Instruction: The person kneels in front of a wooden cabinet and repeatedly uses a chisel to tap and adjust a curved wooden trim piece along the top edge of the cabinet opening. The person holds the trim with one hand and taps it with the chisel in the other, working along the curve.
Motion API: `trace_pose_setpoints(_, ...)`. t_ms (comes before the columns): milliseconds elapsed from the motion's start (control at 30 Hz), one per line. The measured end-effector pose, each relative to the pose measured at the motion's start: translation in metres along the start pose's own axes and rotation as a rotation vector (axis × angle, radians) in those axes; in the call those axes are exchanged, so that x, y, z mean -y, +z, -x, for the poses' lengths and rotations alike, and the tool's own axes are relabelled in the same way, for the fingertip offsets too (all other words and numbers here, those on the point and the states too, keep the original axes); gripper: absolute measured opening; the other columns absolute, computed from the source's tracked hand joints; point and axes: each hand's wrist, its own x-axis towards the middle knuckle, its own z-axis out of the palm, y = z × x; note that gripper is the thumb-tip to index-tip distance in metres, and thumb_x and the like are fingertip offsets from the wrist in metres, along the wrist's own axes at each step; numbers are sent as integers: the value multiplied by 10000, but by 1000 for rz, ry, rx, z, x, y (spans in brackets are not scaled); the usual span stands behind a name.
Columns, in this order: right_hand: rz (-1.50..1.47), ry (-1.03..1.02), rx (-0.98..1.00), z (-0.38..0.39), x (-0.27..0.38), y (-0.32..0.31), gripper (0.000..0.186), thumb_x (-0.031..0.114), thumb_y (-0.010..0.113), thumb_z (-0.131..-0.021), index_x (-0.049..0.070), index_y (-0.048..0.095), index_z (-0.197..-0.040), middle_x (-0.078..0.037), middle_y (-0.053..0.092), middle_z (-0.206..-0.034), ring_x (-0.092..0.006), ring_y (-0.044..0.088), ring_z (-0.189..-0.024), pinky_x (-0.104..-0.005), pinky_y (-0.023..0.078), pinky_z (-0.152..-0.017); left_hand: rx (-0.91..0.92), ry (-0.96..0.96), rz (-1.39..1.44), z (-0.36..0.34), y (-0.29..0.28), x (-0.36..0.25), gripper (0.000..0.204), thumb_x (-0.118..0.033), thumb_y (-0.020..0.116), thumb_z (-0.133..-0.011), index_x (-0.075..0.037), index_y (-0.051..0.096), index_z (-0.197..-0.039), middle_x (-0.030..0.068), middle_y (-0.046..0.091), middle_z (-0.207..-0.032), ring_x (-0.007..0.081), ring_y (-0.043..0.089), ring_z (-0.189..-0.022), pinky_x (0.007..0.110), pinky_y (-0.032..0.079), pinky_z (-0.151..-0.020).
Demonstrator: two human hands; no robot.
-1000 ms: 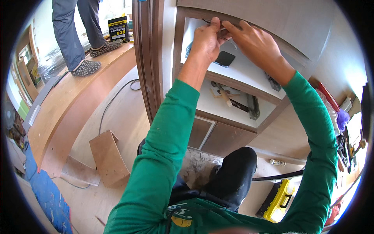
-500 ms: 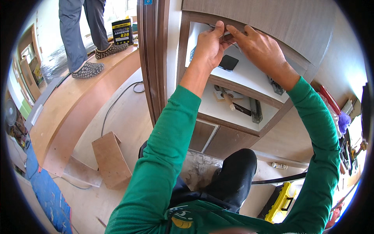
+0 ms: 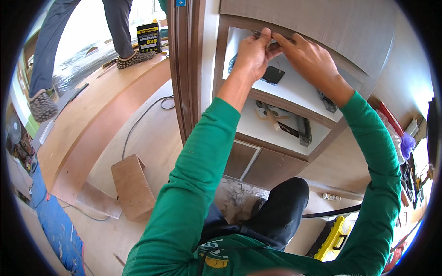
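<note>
Both my hands are raised close together in front of the top opening of a wood-grain cabinet. My left hand is closed, thumb up, in a pinch just under the opening's upper edge. Beside it, my right hand has its fingers bent in to meet the left fingertips. Something thin and dark shows between them, too small and covered to name. Below the hands a dark phone lies on the white shelf. The lower shelf holds a wooden-handled tool and a dark metal bracket-like piece.
A dark wooden door frame stands left of the cabinet. Beyond it, another person in socks stands on a curved wooden platform by a black-and-yellow can. An open wooden box and a yellow-black toolbox sit on the floor.
The other person's one foot has stepped left along the platform. My hands stay together at the opening, with only a slight shift. The view has moved a little.
</note>
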Motion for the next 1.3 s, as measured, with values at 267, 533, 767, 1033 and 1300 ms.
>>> trace_pose_setpoints(267,38,-50,-45,-6,-3,-2,580,132,749,-962,129,567,-1512,-133,714,-991,-268,806,-837,-345,668,-695,73,18,64,0,-5,-6,410,-299,665,-1107,94,594,-1201,144,676,-1138,296,721,-1046,446,649,-986)
trace_pose_setpoints(533,74,-18,-19,-15,5,10,583,136,751,-940,136,576,-1496,-116,714,-995,-273,798,-822,-348,663,-706,-49,32,37,-10,-7,2,349,-318,647,-1117,28,661,-1157,110,705,-1100,252,702,-1016,422,631,-972)
trace_pose_setpoints(767,69,7,36,-9,-1,-2,589,135,754,-937,143,579,-1499,-114,720,-990,-265,800,-817,-345,659,-680,38,-16,47,-1,-2,0,444,-363,694,-1079,57,648,-1214,130,708,-1141,284,721,-1047,436,621,-1006)
trace_pose_setpoints(1033,12,-31,-12,-12,2,-3,615,145,784,-952,119,559,-1524,-140,732,-1019,-291,813,-869,-359,679,-722,-8,38,116,3,-6,-1,350,-291,673,-1098,50,649,-1172,99,677,-1102,256,695,-1074,436,644,-1029)
trace_pose_setpoints(1300,26,-11,-107,-11,5,13,567,169,767,-959,150,567,-1488,-99,699,-975,-262,781,-839,-354,650,-688,-20,61,105,-10,-13,7,450,-273,667,-1111,126,545,-1279,165,668,-1155,285,714,-985,421,670,-911)
